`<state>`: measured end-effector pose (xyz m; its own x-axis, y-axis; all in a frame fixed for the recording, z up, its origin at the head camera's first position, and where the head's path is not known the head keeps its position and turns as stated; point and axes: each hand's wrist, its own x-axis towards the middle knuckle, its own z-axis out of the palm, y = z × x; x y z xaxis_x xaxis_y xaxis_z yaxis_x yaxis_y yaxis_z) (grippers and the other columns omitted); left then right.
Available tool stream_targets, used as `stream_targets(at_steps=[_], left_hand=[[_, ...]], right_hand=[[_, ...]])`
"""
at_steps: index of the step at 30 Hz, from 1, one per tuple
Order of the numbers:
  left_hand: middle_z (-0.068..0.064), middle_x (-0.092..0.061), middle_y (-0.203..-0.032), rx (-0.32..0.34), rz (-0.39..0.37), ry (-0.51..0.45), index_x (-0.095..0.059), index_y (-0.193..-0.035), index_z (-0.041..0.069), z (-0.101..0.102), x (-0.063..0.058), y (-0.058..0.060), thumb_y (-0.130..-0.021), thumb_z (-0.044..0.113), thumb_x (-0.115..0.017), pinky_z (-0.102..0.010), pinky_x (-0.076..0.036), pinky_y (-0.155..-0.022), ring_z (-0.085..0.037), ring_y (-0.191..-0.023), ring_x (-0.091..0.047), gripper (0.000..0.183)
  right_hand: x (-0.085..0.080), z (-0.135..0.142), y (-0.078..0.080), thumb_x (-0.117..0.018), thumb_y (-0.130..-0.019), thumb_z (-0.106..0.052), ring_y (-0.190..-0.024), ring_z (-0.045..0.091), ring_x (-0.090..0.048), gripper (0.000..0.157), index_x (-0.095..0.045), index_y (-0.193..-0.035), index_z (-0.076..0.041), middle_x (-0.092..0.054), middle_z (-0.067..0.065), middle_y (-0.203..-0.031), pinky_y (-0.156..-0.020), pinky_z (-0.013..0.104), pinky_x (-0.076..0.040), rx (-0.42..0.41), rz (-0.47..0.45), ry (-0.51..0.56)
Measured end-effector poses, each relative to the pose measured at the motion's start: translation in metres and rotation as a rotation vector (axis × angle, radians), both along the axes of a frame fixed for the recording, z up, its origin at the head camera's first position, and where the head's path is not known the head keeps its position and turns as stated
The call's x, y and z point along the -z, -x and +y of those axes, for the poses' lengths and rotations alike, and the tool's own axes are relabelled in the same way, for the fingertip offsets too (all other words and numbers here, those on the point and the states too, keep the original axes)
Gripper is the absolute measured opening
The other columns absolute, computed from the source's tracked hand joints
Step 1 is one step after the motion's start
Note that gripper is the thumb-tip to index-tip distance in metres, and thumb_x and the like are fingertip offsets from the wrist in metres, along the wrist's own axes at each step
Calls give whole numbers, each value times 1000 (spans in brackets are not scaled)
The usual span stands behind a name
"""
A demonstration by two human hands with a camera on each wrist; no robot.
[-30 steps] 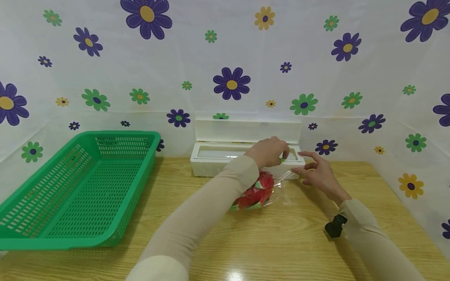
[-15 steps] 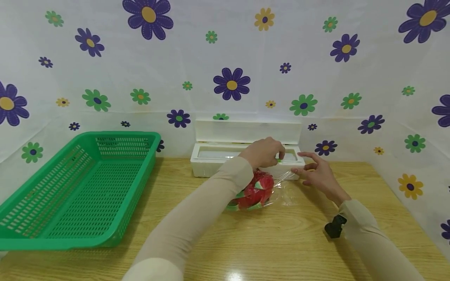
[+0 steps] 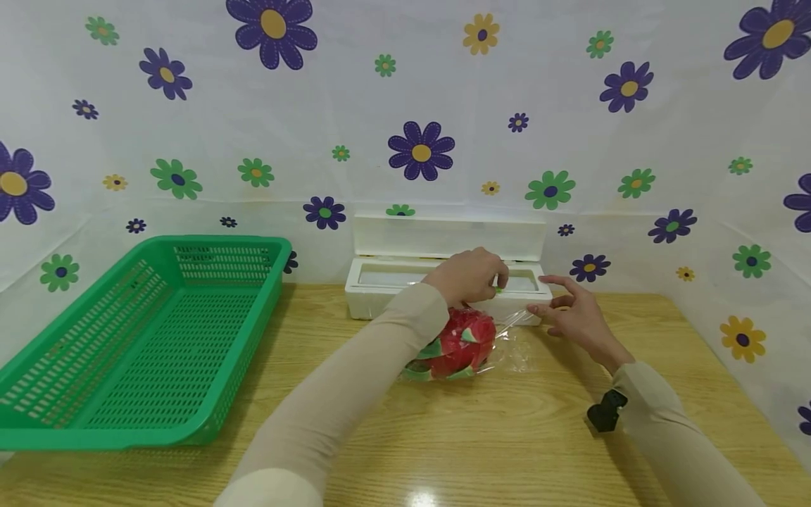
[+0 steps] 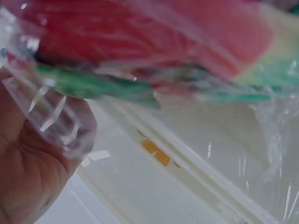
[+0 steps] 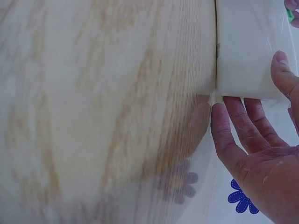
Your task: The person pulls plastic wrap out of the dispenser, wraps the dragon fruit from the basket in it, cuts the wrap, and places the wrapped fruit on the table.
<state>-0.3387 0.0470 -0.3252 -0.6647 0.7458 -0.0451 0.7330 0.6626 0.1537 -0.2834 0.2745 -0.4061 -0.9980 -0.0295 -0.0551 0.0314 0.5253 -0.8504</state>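
Note:
A long white cling film box (image 3: pixel 376 299) stands at the back of the table with its lid (image 3: pixel 450 238) raised. A red dragon fruit with green scale tips (image 3: pixel 465 341) lies in clear film (image 3: pixel 516 345) before it. My left hand (image 3: pixel 467 274) pinches a small green slide cutter (image 3: pixel 498 289) at the box's front rim; in the left wrist view, film covers part of that hand (image 4: pixel 35 158). My right hand (image 3: pixel 578 320) touches the box's right end, its fingers (image 5: pixel 226 133) fairly straight and its thumb (image 5: pixel 281 72) at the front edge.
A large green plastic basket (image 3: pixel 203 415) stands on the left of the wooden table (image 3: pixel 507 436). A white flower-patterned cloth (image 3: pixel 285 120) hangs behind and along both sides. A black device (image 3: pixel 606 410) is strapped at the right wrist.
My left hand has slid a little left along the box's front rim with the green slide cutter, and more of the dragon fruit shows. My right hand stays at the box's end.

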Motion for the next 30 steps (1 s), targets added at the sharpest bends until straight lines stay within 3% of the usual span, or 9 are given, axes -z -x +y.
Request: stream_targets(at_steps=[30], left_hand=[[-4,-71,-107,-31,-54,15,-73,-119,16,-16,-5,-1,-99,13,-62,-30,-54,-86,-15,-92,-60,23]], right_hand=[[-2,1,0,-71,-97,-34,-104,32,-65,72,-35,-159,-22,-58,29,-131,-76,30,-63,-5,-1,-15]])
